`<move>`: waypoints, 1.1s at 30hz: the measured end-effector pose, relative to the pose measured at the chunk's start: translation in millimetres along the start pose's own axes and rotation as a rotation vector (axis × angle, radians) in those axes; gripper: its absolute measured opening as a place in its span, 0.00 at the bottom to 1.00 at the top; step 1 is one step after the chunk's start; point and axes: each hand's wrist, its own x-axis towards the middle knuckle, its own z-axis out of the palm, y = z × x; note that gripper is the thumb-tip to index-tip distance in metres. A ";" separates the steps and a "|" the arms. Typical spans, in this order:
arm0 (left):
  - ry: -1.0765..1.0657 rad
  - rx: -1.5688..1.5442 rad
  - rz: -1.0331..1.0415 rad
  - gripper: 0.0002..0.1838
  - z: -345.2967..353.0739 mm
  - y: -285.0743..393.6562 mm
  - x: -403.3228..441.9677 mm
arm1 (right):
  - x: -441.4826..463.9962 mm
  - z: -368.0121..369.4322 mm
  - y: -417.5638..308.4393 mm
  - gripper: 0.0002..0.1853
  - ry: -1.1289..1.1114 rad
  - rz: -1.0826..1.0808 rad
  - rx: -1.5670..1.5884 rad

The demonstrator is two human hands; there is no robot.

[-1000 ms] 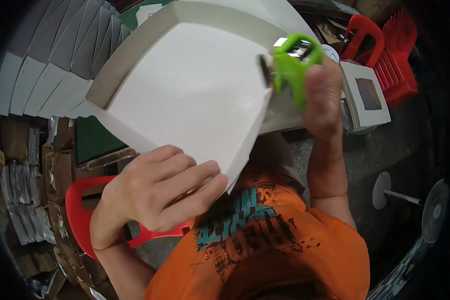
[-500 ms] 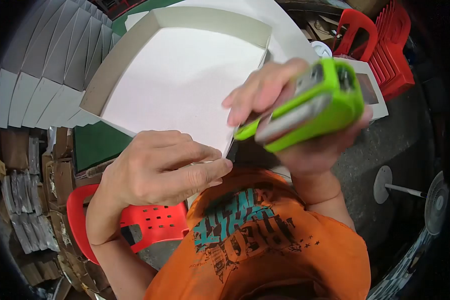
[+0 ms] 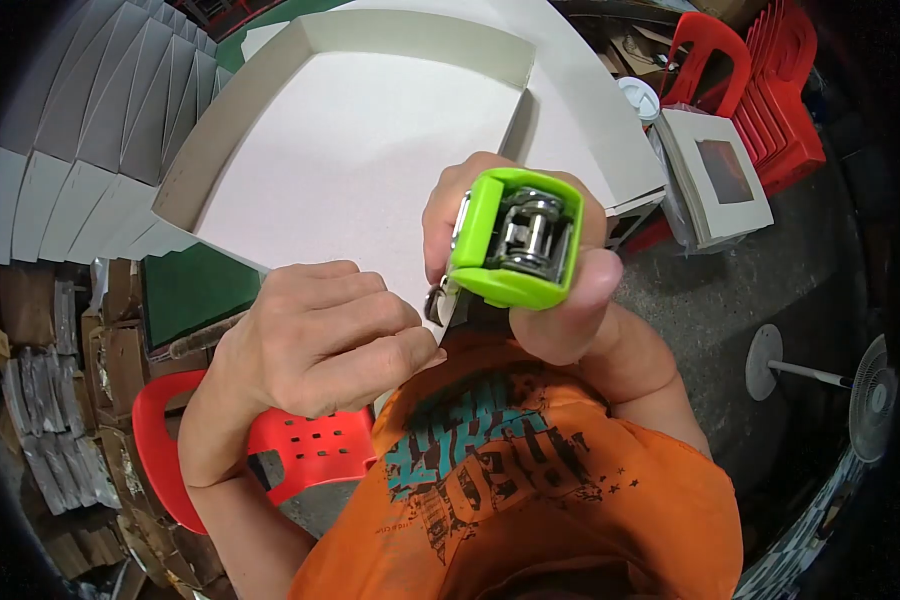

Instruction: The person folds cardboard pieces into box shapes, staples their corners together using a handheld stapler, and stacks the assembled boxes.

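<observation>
A shallow white cardboard box [image 3: 360, 150] lies open side up before me, its walls standing along the left, far and right sides. At its near right corner my left hand [image 3: 335, 335] is closed, with fingers and thumb pinching the cardboard. My right hand [image 3: 570, 320] is wrapped round a bright green stapler [image 3: 515, 240]. The stapler's rear end points toward me, and its front jaw sits at that same corner, close to my left fingertips. Whether the jaw is pressed down is hard to see.
Many folded white box pieces [image 3: 80, 130] are stacked at the left. A green tabletop [image 3: 195, 290] shows beneath. To the right are a white box with a window [image 3: 715, 180], stacked red chairs [image 3: 770, 110] and a fan [image 3: 870, 395]. A red chair [image 3: 315, 450] stands below my left arm.
My right hand has brought the stapler left to the box corner and turned it so its rear end faces me. My left hand stays at the corner, its fingers curled more closely.
</observation>
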 end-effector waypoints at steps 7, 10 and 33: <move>0.013 0.057 -0.006 0.10 1.8 1.4 0.5 | 7.4 12.5 24.6 0.38 0.097 -0.310 0.185; 0.052 0.156 -0.068 0.13 2.1 6.2 0.8 | 11.4 13.6 22.9 0.34 0.109 -0.355 0.213; -0.204 0.128 -0.385 0.35 -55.9 4.7 -2.9 | -5.0 -27.6 -2.6 0.49 0.222 -0.496 0.215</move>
